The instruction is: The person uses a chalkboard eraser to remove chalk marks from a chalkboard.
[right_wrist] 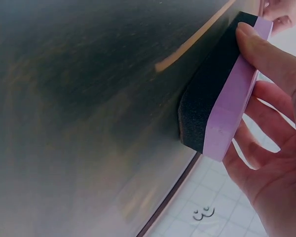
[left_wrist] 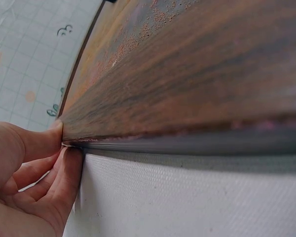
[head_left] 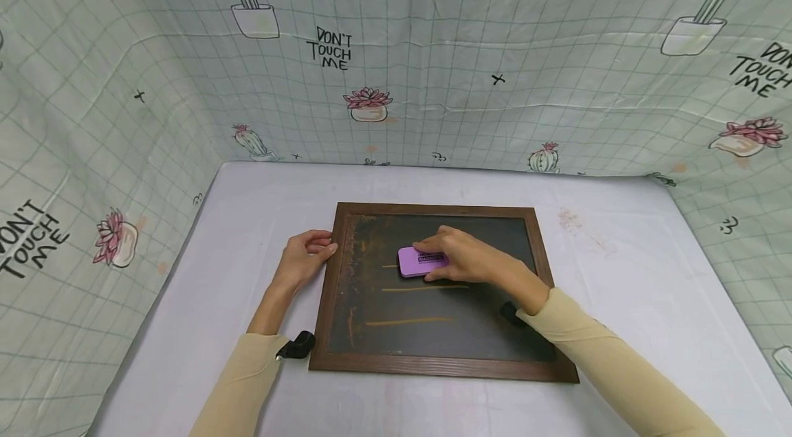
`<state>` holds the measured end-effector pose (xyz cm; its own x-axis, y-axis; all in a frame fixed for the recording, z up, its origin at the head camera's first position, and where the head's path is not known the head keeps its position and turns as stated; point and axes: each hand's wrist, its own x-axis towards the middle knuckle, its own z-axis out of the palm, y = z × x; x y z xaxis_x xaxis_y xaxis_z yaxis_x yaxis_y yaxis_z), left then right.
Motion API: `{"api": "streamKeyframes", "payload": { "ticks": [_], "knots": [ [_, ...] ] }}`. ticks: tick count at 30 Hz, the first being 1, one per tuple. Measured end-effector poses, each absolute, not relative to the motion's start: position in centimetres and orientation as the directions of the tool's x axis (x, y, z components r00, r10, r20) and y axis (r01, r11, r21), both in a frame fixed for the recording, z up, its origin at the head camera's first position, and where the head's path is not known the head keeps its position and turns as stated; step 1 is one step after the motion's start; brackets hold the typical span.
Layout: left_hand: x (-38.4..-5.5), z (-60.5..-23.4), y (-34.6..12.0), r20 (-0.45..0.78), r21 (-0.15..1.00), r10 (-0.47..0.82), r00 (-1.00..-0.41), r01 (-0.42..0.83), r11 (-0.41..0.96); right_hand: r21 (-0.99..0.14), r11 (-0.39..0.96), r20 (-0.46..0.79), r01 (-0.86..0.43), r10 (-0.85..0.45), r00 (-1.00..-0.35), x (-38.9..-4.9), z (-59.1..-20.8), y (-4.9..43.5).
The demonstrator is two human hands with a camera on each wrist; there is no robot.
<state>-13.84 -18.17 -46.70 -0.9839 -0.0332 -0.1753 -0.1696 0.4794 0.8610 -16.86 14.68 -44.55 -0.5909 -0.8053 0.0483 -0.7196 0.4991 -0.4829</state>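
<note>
A chalkboard (head_left: 495, 327) in a brown wooden frame lies flat on the table, with yellow chalk lines (head_left: 408, 321) across its dark surface. My right hand (head_left: 473, 255) grips a purple board eraser (head_left: 413, 262) over the upper middle of the board, covering part of the top line. Its black felt pad (right_wrist: 212, 84) faces the board in the right wrist view, beside a yellow stroke. At the board's left side, my left hand (head_left: 303, 258) pinches the wooden frame (left_wrist: 187, 79), thumb against its edge and fingers lower down.
White cloth covers the table (head_left: 619, 272) around the board. A grid-patterned curtain (head_left: 433, 59) with cactus drawings stands behind and along both sides. Orange-brown chalk dust (head_left: 353, 244) marks the board's left part, and a faint reddish stain (head_left: 570, 220) shows on the tabletop.
</note>
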Motion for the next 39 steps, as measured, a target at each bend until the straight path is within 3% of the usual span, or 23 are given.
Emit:
{"api": "streamKeyframes", "payload": {
  "ticks": [13, 39],
  "knots": [
    [-13.7, -46.9, -18.4, -0.180, 0.854, -0.048, -0.983, -0.180, 0.488, -0.442, 0.458, 0.065, -0.771, -0.841, -0.537, -16.8, -44.6, 12.3],
    [-13.9, -47.0, -18.3, -0.167, 0.865, -0.044, -0.985, -0.168, 0.474, -0.392, 0.457, 0.024, -0.799, -0.863, -0.505, -17.0, -43.9, 10.3]
  ]
}}
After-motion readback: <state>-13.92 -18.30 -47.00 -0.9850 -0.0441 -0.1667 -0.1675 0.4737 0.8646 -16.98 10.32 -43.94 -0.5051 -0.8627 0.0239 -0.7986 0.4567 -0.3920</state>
